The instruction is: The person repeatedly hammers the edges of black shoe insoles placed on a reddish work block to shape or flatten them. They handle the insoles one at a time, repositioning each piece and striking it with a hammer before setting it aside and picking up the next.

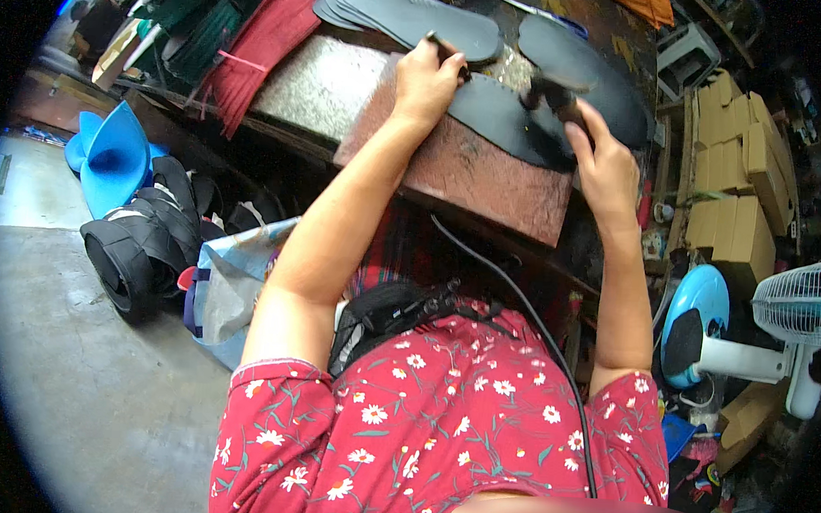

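A black shoe sole lies flat on a reddish-brown block at the edge of the workbench. My left hand is closed round a short dark punch-like tool at the sole's left end. The tool's lower end is mostly hidden by my fingers. In my right hand is a hammer, its dark head blurred above the sole. Behind my left hand lies a stack of grey-black soles. Another dark sole piece lies beyond the hammer.
Left of the block are a pale speckled slab and a bundle of red strips. Rolled black material and blue sheets stand on the floor. Cardboard boxes and a fan are at right. A black cable crosses my front.
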`<state>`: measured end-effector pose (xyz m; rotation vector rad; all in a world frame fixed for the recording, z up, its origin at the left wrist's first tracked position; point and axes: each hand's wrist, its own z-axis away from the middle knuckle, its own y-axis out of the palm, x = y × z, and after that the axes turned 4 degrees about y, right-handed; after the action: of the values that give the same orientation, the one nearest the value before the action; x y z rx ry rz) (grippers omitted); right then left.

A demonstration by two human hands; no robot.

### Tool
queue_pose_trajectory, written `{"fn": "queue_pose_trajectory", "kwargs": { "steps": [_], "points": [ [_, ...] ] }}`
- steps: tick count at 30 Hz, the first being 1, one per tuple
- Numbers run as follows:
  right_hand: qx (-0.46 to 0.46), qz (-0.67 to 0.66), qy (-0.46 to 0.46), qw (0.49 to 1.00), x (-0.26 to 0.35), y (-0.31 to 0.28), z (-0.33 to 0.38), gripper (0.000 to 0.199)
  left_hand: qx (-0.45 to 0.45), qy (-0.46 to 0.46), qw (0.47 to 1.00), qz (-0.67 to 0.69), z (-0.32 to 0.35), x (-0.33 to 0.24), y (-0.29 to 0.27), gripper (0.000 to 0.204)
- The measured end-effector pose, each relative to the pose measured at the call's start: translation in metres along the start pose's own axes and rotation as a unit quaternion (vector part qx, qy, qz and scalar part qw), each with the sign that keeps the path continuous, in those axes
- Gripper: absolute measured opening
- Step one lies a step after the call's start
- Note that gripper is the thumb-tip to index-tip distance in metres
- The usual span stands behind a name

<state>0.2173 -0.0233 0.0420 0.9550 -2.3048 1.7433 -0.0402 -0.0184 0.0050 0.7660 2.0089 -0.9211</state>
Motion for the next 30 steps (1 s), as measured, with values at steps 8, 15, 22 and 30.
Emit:
{"fn": "queue_pose_trajectory", "kwargs": {
  "steps": [8, 15, 22, 30],
  "points": [
    [0.015, 0.034, 0.028, 0.999, -0.013, 0.005, 0.003, 0.040, -0.201, -0.165, 0.905, 0.336, -0.026, 0.005, -0.028, 0.013],
    [0.019, 0.020, 0.029, 0.999, -0.013, 0.005, 0.005, 0.040, -0.168, -0.228, 0.904, 0.320, -0.049, -0.002, -0.015, 0.015],
    [0.054, 0.035, 0.045, 0.997, -0.011, 0.001, 0.002, 0.044, 0.005, -0.078, 0.940, 0.332, -0.005, 0.001, -0.004, 0.010],
    [0.027, 0.010, 0.029, 0.999, -0.016, 0.005, -0.002, 0.040, 0.000, -0.086, 0.976, 0.201, 0.001, 0.004, 0.004, 0.011]
  ]
}}
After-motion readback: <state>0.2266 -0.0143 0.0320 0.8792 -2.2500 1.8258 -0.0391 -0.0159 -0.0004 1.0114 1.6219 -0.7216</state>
